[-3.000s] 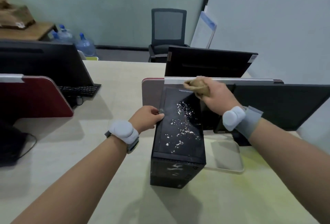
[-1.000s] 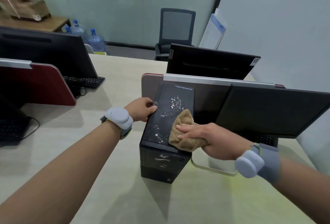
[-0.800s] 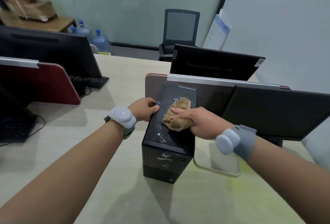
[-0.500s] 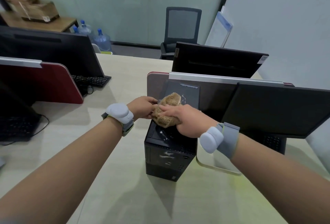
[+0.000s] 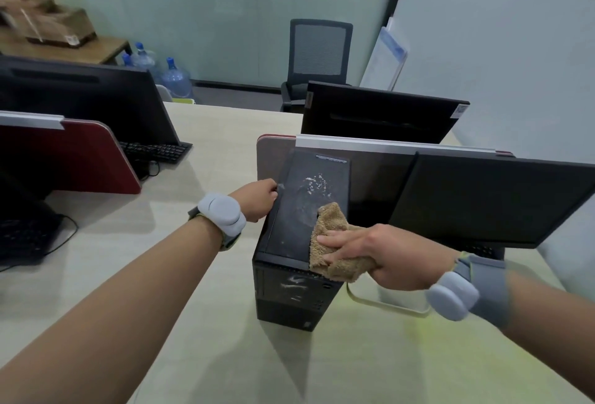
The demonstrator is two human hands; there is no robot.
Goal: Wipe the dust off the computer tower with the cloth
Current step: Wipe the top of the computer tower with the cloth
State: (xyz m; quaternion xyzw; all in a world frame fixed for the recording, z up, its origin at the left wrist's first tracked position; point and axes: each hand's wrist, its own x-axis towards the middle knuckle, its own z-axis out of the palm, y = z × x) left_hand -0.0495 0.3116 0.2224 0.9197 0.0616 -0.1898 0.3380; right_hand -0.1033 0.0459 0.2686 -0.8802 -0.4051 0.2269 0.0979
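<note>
A black computer tower [image 5: 291,294] stands upright on the beige desk [image 5: 122,262], its back against a low divider. White dust specks [image 5: 314,183] lie on the far part of its top; the rest of the top looks smeared. My right hand [image 5: 383,257] presses a brown cloth [image 5: 331,242] flat onto the near right corner of the tower's top, fingers spread over it. My left hand [image 5: 259,199] grips the tower's upper left edge, fingers curled over the rim.
A black monitor [image 5: 489,200] stands right of the tower, its pale base [image 5: 392,300] just beside it. Another monitor [image 5: 376,113] is beyond the divider [image 5: 354,142]. At left are a red divider [image 5: 67,158], a monitor, and a keyboard [image 5: 154,150].
My right hand has swept the cloth from the top's left middle, near my left hand, back toward me and to the right corner. Most dust seen three seconds ago is gone.
</note>
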